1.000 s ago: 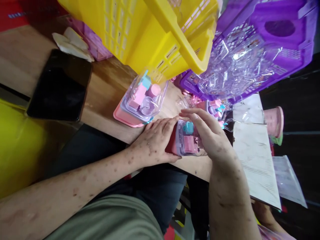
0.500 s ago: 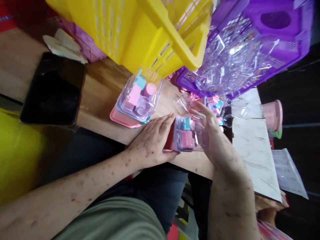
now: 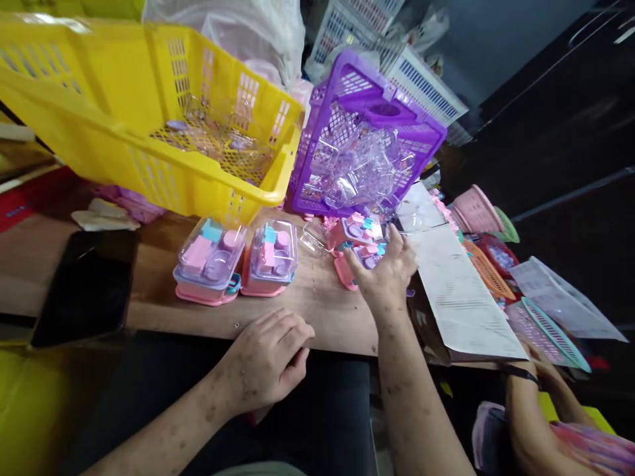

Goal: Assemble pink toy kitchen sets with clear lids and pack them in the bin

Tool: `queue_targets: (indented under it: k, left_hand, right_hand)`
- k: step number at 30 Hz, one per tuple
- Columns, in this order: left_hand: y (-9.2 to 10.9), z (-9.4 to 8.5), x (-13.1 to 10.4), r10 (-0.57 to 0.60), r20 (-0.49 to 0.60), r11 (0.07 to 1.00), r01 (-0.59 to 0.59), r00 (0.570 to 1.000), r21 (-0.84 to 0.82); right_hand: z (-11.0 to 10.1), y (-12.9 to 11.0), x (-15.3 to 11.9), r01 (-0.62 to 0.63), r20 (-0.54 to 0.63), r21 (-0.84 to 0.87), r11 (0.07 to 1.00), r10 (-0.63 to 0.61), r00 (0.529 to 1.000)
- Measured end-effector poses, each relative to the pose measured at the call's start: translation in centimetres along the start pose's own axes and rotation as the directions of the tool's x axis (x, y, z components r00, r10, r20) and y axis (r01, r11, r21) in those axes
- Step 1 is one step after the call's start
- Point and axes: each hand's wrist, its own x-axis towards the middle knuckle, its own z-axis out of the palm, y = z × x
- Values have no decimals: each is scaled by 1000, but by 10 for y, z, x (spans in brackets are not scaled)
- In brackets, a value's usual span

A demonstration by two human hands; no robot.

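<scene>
- Two packed toy sets side by side on worktop [image 3: 163,228], clear lids on pink bases: left set [image 3: 210,261], right set [image 3: 270,258], edges touching or nearly so.
- Right hand [image 3: 384,274] stretched far and right over loose pile of pink toy pieces [image 3: 361,246]; fingers [image 3: 396,238] spread open, resting on or just above pile, nothing clearly gripped.
- Left hand [image 3: 268,357] at near edge of worktop, fingers [image 3: 296,344] loosely curled, holding nothing, well apart from both sets.
- Small clear lid [image 3: 314,236] lying between right set and loose pile.
- Yellow basket [image 3: 149,125] tilted at far left, clear plastic shells inside.
- Purple basket [image 3: 367,142] tipped on edge at far centre, full of clear plastic shells, just behind loose pile.
- Black tablet [image 3: 84,284] flat at near left of worktop, well apart from hands.
- Printed paper sheet [image 3: 461,291] right of right hand, hanging over worktop's right end.
- Small pink baskets [image 3: 479,211] and more mesh trays further right.
- Another person's arm [image 3: 526,403] at near right corner, dark wristband, hand mostly hidden under paper.
</scene>
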Motion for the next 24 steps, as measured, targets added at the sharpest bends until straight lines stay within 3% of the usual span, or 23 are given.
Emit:
queue_targets:
  k: [3, 6, 8, 9, 11, 12, 14, 16, 17, 20, 22, 24]
  left_hand:
    - [0, 5, 4, -149, 57, 984, 154, 987, -89]
    - [-1, 12, 11, -280, 140, 938, 302, 950, -171]
    - [-5, 21, 15, -324, 158, 912, 352, 933, -208]
    - [-8, 27, 17, -334, 158, 906, 363, 929, -219]
    - [-15, 38, 21, -344, 165, 895, 376, 925, -241]
    - [-19, 43, 22, -348, 178, 887, 385, 920, -256]
    - [-24, 49, 24, -360, 200, 868, 405, 911, -287]
    - [-26, 50, 24, -376, 211, 853, 426, 902, -301]
    - [-27, 49, 24, -386, 215, 848, 437, 897, -300]
    - [-25, 48, 22, -394, 214, 846, 444, 894, -295]
    - [-25, 49, 20, -381, 202, 853, 428, 902, -300]
    - [-27, 51, 20, -366, 201, 859, 413, 909, -304]
  right_hand:
    - [-11, 52, 4, -149, 117, -16, 989, 150, 982]
    - [-31, 72, -17, -99, 298, 104, 990, 64, 952]
    - [-49, 68, -33, -32, 473, 240, 970, -88, 877]
    - [-58, 63, -38, -6, 556, 317, 949, -181, 811]
    - [-68, 47, -35, 19, 640, 453, 891, -340, 689]
    - [-67, 38, -28, 25, 639, 504, 864, -391, 663]
    - [-50, 19, -3, 58, 584, 538, 841, -421, 694]
    - [-17, 4, 27, 124, 538, 464, 877, -391, 747]
    - [3, -2, 41, 169, 548, 397, 902, -381, 744]
    - [55, -12, 68, 278, 622, 275, 920, -391, 678]
    - [65, -15, 74, 270, 609, 270, 924, -381, 695]
    - [49, -15, 71, 195, 514, 320, 927, -343, 786]
